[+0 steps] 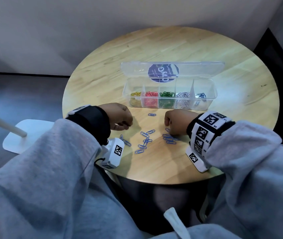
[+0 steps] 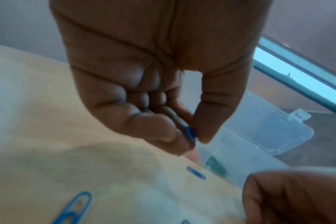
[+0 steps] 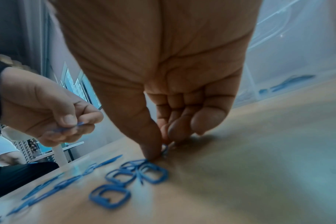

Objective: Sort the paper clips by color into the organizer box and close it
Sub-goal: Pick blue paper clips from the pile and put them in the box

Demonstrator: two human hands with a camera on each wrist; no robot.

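Observation:
A clear organizer box (image 1: 170,99) stands open on the round wooden table (image 1: 171,49), lid tilted back. Its compartments hold yellow, red, green, silver and a few blue clips (image 1: 200,96). Several loose blue paper clips (image 1: 145,140) lie on the table in front of it. My left hand (image 1: 120,118) hovers left of them, thumb and fingers pinching blue clips (image 2: 190,134). My right hand (image 1: 177,123) reaches down at the right pile (image 3: 136,171), thumb and fingertips pinching a blue clip (image 3: 165,150) against the table.
A white lamp base (image 1: 25,135) with a slanted pole stands off the table's left edge. One blue clip (image 1: 152,115) lies alone near the box front. The box's lid latch (image 2: 297,116) points away. My lap lies below the near table edge.

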